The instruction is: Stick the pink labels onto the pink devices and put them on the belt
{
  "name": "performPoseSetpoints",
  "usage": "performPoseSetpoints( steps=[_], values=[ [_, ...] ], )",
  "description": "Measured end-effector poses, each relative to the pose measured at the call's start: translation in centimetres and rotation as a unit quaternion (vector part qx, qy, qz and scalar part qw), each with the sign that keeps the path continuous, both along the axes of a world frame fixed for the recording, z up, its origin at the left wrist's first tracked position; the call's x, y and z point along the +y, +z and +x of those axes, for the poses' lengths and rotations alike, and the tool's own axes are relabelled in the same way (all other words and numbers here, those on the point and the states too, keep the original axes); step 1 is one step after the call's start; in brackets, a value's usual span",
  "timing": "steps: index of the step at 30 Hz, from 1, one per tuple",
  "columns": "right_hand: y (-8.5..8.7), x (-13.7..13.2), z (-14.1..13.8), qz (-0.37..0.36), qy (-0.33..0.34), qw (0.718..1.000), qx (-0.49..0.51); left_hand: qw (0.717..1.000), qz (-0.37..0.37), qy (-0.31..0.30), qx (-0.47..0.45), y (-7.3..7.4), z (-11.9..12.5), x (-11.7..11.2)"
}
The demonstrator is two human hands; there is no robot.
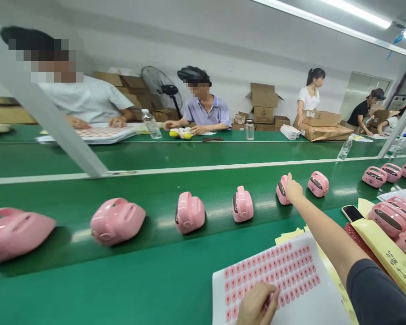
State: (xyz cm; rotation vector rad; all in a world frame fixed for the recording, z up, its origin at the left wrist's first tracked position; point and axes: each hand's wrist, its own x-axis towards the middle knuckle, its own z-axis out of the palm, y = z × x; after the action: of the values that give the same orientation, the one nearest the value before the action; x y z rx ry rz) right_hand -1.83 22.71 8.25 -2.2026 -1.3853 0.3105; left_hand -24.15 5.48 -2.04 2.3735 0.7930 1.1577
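Observation:
My right hand (pixel 293 188) reaches out over the green belt, its fingers closed on the right side of a pink plastic case with a carry handle (pixel 283 191). That case stands on the belt with its dark window facing left. Low in the view, my left hand (pixel 259 304) is over a white sheet of small pink-red stickers (pixel 267 275). Its fingers are curled and pressed together; whether a sticker is between them is hidden. Similar pink cases stand along the belt, one (pixel 318 184) just right of my right hand and another (pixel 242 204) to its left.
At right lie a phone (pixel 352 213), a yellow paper strip (pixel 385 253) and heaped pink cases (pixel 390 217). A white post (pixel 54 104) slants across the left. Beyond the belt, several people sit or stand at a green table with bottles (pixel 151 124), paper sheets and cartons (pixel 263 106).

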Motion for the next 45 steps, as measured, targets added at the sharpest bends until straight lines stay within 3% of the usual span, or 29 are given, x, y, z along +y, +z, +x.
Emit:
performPoseSetpoints(
  steps=[4,9,13,15,18,21,24,28,30,32,35,37,41,43,45],
  values=[
    [0.4,-0.8,-2.9,0.027,0.067,0.997,-0.024,1.000,0.007,0.016,-0.019,0.6,0.6,-0.3],
    [-0.7,-0.8,-10.6,0.035,0.177,0.984,0.011,0.998,-0.039,0.001,-0.044,0.8,0.3,-0.4],
    [-1.6,0.0,-13.6,0.005,0.163,0.983,0.079,0.990,-0.123,-0.008,-0.074,0.2,-0.5,-0.2],
    [-1.6,-0.1,-13.1,-0.006,0.124,0.985,0.121,0.971,-0.188,0.019,-0.143,-0.2,-0.7,0.0],
    [-1.3,-2.2,-11.5,-0.002,0.087,0.977,0.195,0.912,-0.279,0.062,-0.295,-0.5,-0.9,0.2],
    [-1.3,-6.9,-11.0,0.004,0.091,0.959,0.267,0.851,-0.340,0.007,-0.399,-0.2,-1.3,0.6],
    [-1.8,-12.8,-11.5,0.027,0.115,0.939,0.323,0.813,-0.377,-0.062,-0.439,0.0,-2.1,0.4],
    [-2.7,-18.4,-9.6,0.129,0.213,0.896,0.367,0.764,-0.459,-0.082,-0.445,-1.1,-3.0,-0.3],
    [-3.1,-19.7,-6.5,0.127,0.181,0.914,0.341,0.729,-0.514,-0.097,-0.441,-1.8,-3.3,-0.5],
    [-3.6,-20.7,-2.6,0.091,0.088,0.956,0.265,0.702,-0.544,-0.115,-0.446,-2.1,-3.4,-0.5],
    [-4.7,-22.3,2.9,0.051,0.007,0.973,0.225,0.672,-0.554,-0.137,-0.472,-1.5,-3.2,-0.2],
    [-5.6,-23.4,5.0,0.021,-0.020,0.977,0.210,0.626,-0.577,-0.136,-0.507,-0.6,-3.2,-0.1],
    [-7.1,-24.5,5.4,-0.011,-0.034,0.981,0.193,0.503,-0.633,-0.117,-0.577,0.5,-3.2,-0.3],
    [-7.6,-24.5,4.7,-0.013,-0.030,0.982,0.188,0.485,-0.639,-0.113,-0.586,0.6,-3.2,-0.5],
    [-8.0,-24.4,4.1,-0.009,-0.025,0.982,0.186,0.484,-0.641,-0.105,-0.586,0.8,-3.3,-0.6]
  ],
)
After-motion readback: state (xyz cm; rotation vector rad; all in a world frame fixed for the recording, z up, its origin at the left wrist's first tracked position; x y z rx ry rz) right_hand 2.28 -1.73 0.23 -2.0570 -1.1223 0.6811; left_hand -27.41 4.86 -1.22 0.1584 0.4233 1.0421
